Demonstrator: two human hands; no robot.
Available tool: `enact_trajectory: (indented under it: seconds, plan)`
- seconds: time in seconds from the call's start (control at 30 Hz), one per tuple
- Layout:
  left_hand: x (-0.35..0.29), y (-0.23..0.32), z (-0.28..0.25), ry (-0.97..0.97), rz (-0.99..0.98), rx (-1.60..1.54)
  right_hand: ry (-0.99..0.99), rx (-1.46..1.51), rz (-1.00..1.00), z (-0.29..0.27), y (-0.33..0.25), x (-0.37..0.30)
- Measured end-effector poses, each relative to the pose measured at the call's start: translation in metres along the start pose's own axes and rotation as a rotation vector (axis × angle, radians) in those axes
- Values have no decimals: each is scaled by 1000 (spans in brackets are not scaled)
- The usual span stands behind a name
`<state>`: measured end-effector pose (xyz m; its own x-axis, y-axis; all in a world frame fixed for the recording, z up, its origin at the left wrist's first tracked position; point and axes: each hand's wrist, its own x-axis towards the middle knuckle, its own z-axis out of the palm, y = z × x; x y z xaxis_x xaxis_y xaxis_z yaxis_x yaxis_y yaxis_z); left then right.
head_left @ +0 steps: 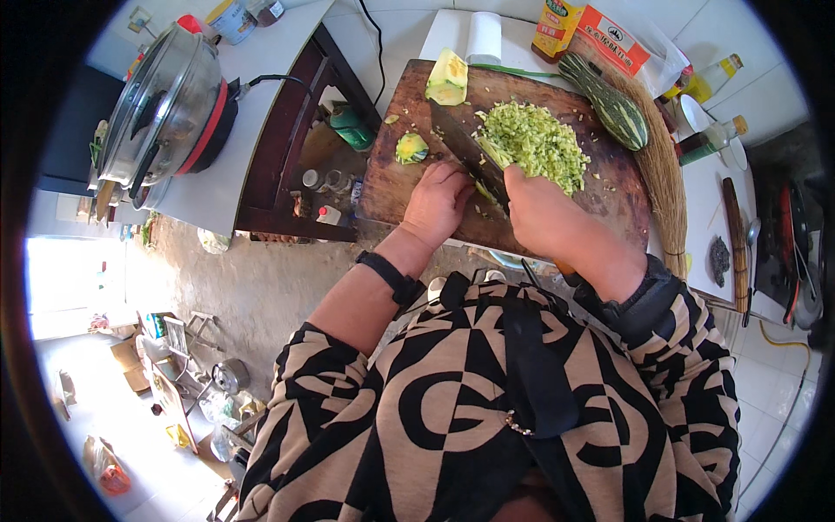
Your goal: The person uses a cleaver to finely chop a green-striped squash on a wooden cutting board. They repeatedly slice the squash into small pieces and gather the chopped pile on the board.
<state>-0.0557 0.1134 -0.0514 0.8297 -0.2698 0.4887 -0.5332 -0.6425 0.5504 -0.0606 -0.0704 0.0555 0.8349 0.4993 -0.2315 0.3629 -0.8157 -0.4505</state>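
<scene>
On the wooden cutting board (400, 196), my right hand (550, 217) is closed around the handle of a broad, dark-bladed kitchen knife (465, 150). The blade slants up and left across the board. Beside its edge my left hand (437, 202) has its fingers curled down on a pale green piece of zucchini (484, 189), mostly hidden by the fingers and the knife. A heap of finely chopped zucchini (537, 143) lies right of the blade. A cut zucchini chunk (448, 80) is at the board's far left, with a smaller end piece (411, 148) nearer.
A whole striped zucchini (613, 104) lies over the board's far right, next to a straw brush (665, 191). Bottles (713, 139) and a red-and-white package (613, 39) stand behind. At left, an electric pot (165, 104) sits on a table (261, 43). A dark stove (796, 235) is at right.
</scene>
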Motion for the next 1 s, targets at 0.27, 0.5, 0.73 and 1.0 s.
enact_trajectory:
  seconds: [0.27, 0.5, 0.73, 1.0]
  plan:
    - [2, -2, 1, 4, 29, -1, 33, -6, 31, 8, 1, 9]
    - [-1, 0, 0, 27, -8, -28, 35, 48, 25, 5, 3, 4]
    - [-2, -3, 2, 31, -3, -20, -23, -8, 35, 5, -10, 12]
    - [5, -4, 5, 31, 20, -25, 136, 117, 189, 6, -5, 12]
